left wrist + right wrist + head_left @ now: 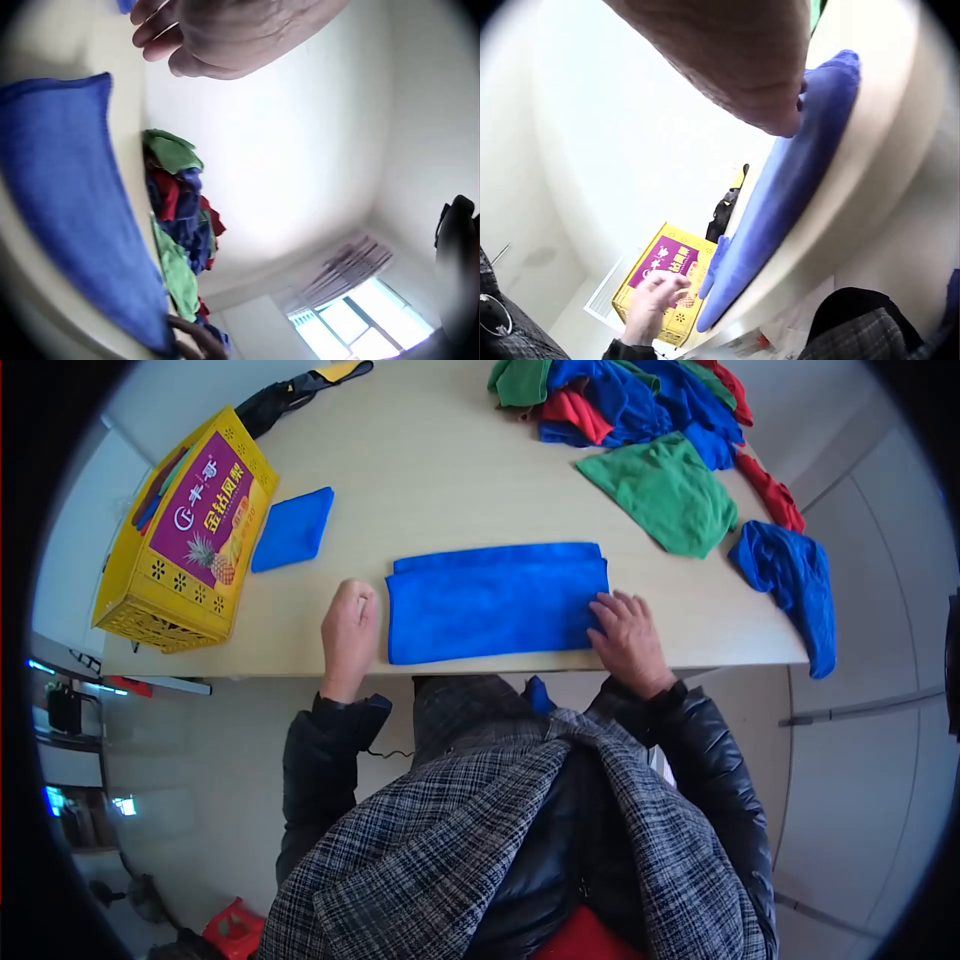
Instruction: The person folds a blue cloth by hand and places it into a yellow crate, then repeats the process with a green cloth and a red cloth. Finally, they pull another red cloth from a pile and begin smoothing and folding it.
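Note:
A blue cloth (495,612), folded into a wide rectangle, lies flat near the table's front edge. Its back edge shows a narrow strip of a lower layer. Just off the cloth's left end, my left hand (350,635) is raised over the table, its fingers loosely bent and holding nothing. My right hand (632,642) rests at the cloth's right end, with relaxed fingertips touching the edge. In the right wrist view, the palm side of the right hand (742,67) hides part of the cloth (795,172). A smaller folded blue cloth (293,529) lies further left.
A yellow crate (180,610) with a pineapple label stands on the left, with cloths inside. Behind it lies a black item (270,408). Crumpled blue, red and green cloths (640,405) are heaped at the back right; a green cloth (670,495) and a blue one (795,585) lie nearer.

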Demonstrator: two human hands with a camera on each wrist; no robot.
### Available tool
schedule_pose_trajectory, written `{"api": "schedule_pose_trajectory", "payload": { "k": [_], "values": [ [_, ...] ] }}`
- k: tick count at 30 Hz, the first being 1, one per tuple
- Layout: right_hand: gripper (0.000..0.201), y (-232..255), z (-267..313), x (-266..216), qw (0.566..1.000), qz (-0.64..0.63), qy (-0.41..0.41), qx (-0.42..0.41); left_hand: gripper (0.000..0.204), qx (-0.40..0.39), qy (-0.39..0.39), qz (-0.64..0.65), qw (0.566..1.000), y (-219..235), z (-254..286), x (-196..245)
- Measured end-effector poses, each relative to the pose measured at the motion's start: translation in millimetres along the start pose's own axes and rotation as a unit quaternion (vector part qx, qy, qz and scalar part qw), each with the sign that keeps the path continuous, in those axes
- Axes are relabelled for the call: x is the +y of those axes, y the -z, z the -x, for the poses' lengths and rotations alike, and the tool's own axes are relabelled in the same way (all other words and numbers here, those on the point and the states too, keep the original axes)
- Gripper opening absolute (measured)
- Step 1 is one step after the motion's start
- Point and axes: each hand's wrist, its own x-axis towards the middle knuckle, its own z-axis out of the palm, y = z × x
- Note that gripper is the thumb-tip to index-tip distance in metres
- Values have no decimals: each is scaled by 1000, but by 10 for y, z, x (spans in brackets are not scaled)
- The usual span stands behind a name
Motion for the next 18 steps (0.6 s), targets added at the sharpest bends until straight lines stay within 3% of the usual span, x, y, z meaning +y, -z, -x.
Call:
{"api": "schedule_pose_trajectory", "payload": {
  "k": [2, 3, 8, 16, 18],
  "values": [
    [63, 235, -86, -242, 1000, 5, 10, -3, 38, 61, -49, -113, 990, -51, 91, -122],
    [62, 219, -176, -86, 998, 50, 25, -7, 38, 112, -69, -131, 983, -501, 111, -272],
    [62, -151, -536, -674, 997, 43, 55, 27, 40, 43, 19, -250, 967, -589, -27, -308],
    [71, -520, -902, -901, 998, 44, 29, 46, 38, 18, 60, -184, 981, -764, -219, -266],
    [72, -571, -909, -932, 998, 45, 11, 45, 36, -15, 100, 59, 993, -750, -264, -385]
  ]
}}
